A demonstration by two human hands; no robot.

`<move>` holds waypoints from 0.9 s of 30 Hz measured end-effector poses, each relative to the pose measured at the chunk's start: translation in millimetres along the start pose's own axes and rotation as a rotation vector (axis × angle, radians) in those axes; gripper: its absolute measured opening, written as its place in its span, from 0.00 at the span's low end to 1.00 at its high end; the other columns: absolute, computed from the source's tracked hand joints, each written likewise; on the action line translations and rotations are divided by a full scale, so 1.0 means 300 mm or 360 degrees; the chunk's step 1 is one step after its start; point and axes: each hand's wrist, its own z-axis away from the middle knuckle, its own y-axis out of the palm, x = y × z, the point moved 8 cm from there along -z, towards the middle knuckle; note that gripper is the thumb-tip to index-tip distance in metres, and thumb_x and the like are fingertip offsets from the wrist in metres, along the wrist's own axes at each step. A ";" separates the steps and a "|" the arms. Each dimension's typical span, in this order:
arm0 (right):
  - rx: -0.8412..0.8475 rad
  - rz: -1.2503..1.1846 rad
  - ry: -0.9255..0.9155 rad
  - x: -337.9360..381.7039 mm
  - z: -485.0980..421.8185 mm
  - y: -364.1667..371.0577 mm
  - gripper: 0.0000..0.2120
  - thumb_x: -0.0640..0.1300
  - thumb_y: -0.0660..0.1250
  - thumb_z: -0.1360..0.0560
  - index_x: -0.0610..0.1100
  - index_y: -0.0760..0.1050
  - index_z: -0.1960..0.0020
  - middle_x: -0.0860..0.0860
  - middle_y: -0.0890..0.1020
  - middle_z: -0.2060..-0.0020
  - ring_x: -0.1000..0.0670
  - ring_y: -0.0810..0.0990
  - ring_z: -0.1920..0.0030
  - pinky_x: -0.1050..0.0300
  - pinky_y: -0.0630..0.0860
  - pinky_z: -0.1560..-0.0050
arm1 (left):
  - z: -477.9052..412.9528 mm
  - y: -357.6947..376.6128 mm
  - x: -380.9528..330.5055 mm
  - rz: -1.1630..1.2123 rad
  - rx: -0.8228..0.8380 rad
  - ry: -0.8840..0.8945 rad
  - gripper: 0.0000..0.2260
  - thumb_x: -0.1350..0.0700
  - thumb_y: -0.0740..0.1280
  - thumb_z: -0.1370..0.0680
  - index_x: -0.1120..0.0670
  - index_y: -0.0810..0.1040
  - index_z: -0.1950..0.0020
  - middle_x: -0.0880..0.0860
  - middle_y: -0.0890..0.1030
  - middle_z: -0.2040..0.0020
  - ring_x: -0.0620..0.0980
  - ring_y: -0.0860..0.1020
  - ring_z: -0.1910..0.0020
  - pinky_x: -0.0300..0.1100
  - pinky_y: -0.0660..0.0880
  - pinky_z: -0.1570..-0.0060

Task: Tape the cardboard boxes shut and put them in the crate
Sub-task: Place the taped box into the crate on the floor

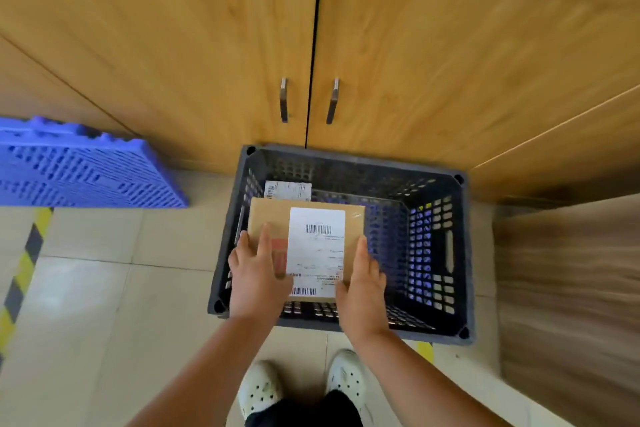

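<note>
A brown cardboard box (pixel 270 218) with a white shipping label on top hangs over the left part of the dark grey crate (pixel 464 253). My left hand (pixel 258 274) grips its left near corner, thumb lying on top. My right hand (pixel 363 288) holds its right near edge, fingers along the side. Behind it, deeper in the crate, the labelled top of another box (pixel 287 190) shows partly.
The crate stands on a tiled floor against wooden cabinet doors (pixel 207 62) with two metal handles. A blue plastic crate (pixel 79 166) lies at the left. Yellow-black floor tape (pixel 24 267) runs along the left. A wooden panel (pixel 568 288) stands at the right. My shoes (pixel 304 385) are below.
</note>
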 end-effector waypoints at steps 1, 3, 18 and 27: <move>0.0007 0.0052 -0.0054 -0.005 -0.021 0.032 0.39 0.39 0.61 0.22 0.50 0.37 0.23 0.48 0.56 0.29 0.46 0.56 0.31 0.51 0.56 0.28 | -0.028 0.029 0.021 -0.0015 0.0011 -0.0006 0.41 0.55 0.71 0.27 0.46 0.48 0.22 0.56 0.50 0.23 0.57 0.49 0.26 0.53 0.62 0.31; 0.0046 0.0169 -0.0165 -0.019 -0.064 0.101 0.39 0.37 0.61 0.23 0.52 0.39 0.23 0.47 0.50 0.27 0.46 0.55 0.31 0.51 0.57 0.28 | -0.084 0.082 0.055 -0.0061 0.0030 -0.0011 0.41 0.55 0.71 0.27 0.46 0.48 0.22 0.56 0.50 0.23 0.57 0.50 0.26 0.53 0.61 0.30; 0.0298 0.0091 -0.0121 -0.146 -0.227 0.365 0.40 0.40 0.63 0.23 0.60 0.41 0.24 0.48 0.38 0.28 0.44 0.45 0.27 0.56 0.54 0.28 | -0.253 0.276 0.171 -0.0038 -0.0052 0.0075 0.42 0.62 0.71 0.29 0.49 0.50 0.22 0.61 0.55 0.28 0.59 0.52 0.29 0.51 0.62 0.31; 0.0525 0.0067 0.0002 -0.161 -0.282 0.450 0.42 0.41 0.66 0.25 0.59 0.42 0.24 0.50 0.43 0.28 0.44 0.51 0.27 0.53 0.58 0.28 | -0.360 0.349 0.226 -0.0439 0.0397 -0.0060 0.45 0.60 0.70 0.27 0.45 0.40 0.24 0.59 0.57 0.34 0.58 0.62 0.33 0.50 0.71 0.39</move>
